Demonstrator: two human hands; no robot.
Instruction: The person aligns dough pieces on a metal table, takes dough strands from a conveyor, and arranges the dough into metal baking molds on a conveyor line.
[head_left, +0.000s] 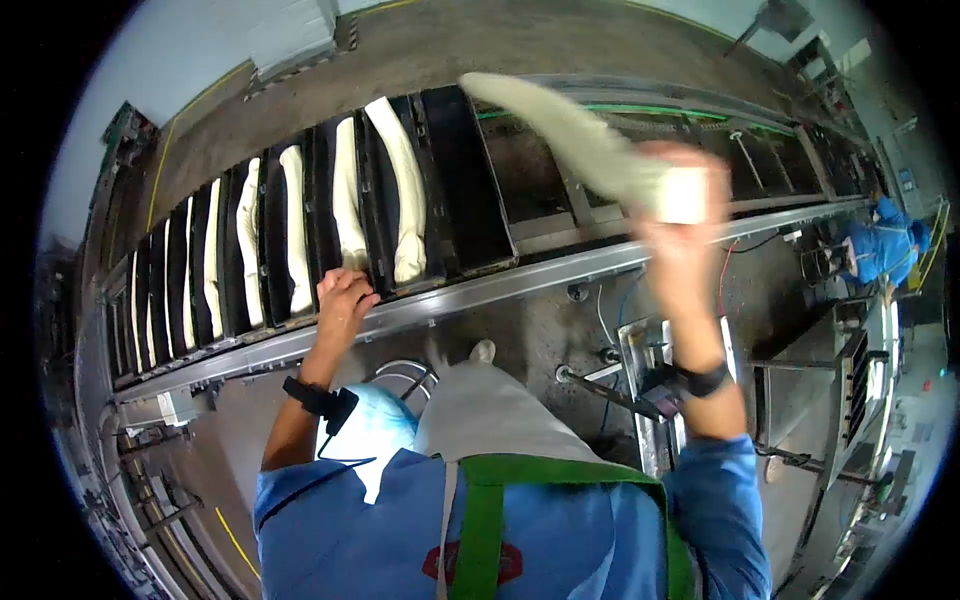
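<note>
My right hand (714, 180), smeared by motion, is raised over the conveyor and closed round the near end of a long, limp cream-coloured strip (565, 130). The strip stretches up and to the left; it looks like dough, though I cannot be sure. My left hand (346, 294) is at the near edge of the black trays, its fingers curled by the lower end of another cream strip (346, 200). Whether they grip that strip is hidden. Just right of it lies a curved strip (402, 190) in its own tray slot.
Several more cream strips (249, 245) lie in black slots to the left. A bare black slot (465, 180) is beside open frame sections. A metal rail (440, 299) runs along the near side. At far right is a person in blue (882, 248).
</note>
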